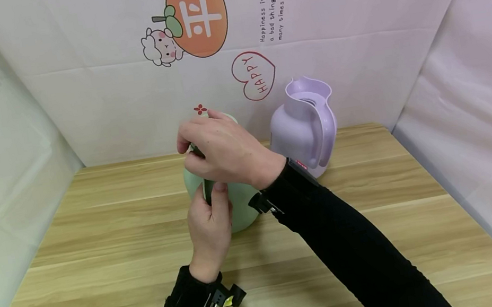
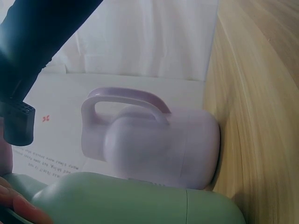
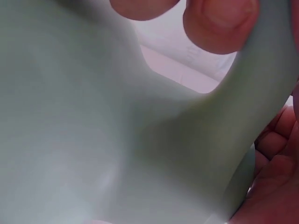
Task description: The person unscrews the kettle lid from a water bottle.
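Note:
A pale green thermos jug (image 1: 243, 205) stands upright on the wooden table, partly hidden by both hands. My left hand (image 1: 208, 222) grips the lower part of its handle, thumb lying along the outside. Higher up, my right hand (image 1: 232, 151) reaches over the jug's top with bent fingers at the upper handle and lid, which it mostly covers. In the right wrist view, fingertips (image 3: 222, 21) curl against the inside of the handle (image 3: 268, 60). The left wrist view has the green body lying across its lower edge.
A lavender thermos jug (image 1: 296, 132) with an open spout stands behind and to the right, its handle facing the right front. Behind the wooden table (image 1: 113, 260) hangs a white printed cloth (image 1: 113, 110), with more white cloth at both sides.

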{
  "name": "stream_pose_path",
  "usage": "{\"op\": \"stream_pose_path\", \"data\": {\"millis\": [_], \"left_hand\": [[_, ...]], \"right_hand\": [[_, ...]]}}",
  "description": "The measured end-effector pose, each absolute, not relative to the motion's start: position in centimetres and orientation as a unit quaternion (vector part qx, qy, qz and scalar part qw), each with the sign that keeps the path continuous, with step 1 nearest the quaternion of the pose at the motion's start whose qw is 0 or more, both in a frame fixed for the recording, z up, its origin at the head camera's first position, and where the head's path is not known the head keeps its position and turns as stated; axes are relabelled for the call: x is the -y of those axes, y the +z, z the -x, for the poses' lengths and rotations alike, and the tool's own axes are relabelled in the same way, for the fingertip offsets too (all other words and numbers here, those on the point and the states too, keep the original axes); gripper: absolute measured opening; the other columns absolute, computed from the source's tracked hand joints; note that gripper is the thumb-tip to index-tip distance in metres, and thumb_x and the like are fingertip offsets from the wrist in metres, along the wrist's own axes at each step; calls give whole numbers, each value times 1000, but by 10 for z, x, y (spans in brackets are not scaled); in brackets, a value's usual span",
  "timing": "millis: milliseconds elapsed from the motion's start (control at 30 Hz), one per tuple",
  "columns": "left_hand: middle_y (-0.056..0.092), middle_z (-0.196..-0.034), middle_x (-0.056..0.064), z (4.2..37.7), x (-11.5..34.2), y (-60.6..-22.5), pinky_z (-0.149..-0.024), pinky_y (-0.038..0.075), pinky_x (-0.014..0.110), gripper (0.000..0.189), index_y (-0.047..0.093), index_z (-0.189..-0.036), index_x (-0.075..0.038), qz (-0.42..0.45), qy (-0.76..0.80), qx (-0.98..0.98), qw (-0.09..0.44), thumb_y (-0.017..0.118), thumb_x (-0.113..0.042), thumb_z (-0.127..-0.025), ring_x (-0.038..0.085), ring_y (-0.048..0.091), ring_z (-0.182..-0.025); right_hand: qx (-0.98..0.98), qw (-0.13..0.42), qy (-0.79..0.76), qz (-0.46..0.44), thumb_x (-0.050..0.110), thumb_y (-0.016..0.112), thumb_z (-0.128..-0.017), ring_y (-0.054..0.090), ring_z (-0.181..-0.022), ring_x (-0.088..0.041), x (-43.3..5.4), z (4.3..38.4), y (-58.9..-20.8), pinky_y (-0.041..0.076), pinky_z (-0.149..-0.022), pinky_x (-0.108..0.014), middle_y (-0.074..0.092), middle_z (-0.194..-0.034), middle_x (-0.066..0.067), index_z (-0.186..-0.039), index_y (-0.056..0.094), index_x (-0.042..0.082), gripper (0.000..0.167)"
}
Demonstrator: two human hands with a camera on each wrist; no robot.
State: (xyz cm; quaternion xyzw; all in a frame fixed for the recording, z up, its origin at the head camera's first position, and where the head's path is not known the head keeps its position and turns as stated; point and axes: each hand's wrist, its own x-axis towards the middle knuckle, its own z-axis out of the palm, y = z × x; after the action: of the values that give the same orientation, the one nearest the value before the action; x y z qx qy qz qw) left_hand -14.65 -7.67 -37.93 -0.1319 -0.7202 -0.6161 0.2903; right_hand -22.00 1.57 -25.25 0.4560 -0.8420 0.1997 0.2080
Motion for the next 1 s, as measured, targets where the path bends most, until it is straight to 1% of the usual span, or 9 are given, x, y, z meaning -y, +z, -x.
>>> {"op": "stream_pose_path", "data": {"millis": [400, 600, 867, 1000], "left_hand": [[41, -52, -2, 147, 77, -379, -40, 32, 31, 33, 49, -83, -9, 132, -614, 722, 292, 48, -22, -112, 13, 38, -40], [42, -53, -2, 148, 77, -380, -40, 32, 31, 32, 49, -83, -9, 132, -612, 724, 291, 47, -22, -113, 12, 39, -41], [41, -53, -2, 147, 78, -380, -41, 32, 31, 31, 49, -84, -9, 137, -612, 723, 291, 47, -22, -113, 12, 38, -41], [40, -54, -2, 147, 77, -380, -41, 32, 31, 30, 49, -85, -8, 139, -612, 722, 292, 47, -21, -113, 12, 37, -42]], "right_hand": [[835, 190, 221, -468, 3, 51, -84, 60, -90, -6, -20, 220, -253, 28, -125, -54, 66, -96, 10, -98, 68, 15, 25], [835, 178, 224, -469, 3, 51, -84, 62, -91, -8, -21, 221, -253, 27, -125, -52, 68, -98, 8, -100, 69, 14, 27], [836, 170, 228, -470, 1, 51, -85, 60, -94, -5, -23, 220, -251, 25, -126, -52, 67, -97, 10, -99, 69, 16, 27], [834, 164, 233, -473, 0, 49, -85, 62, -94, -6, -25, 220, -251, 24, -126, -53, 67, -96, 10, -98, 68, 16, 27]]}}
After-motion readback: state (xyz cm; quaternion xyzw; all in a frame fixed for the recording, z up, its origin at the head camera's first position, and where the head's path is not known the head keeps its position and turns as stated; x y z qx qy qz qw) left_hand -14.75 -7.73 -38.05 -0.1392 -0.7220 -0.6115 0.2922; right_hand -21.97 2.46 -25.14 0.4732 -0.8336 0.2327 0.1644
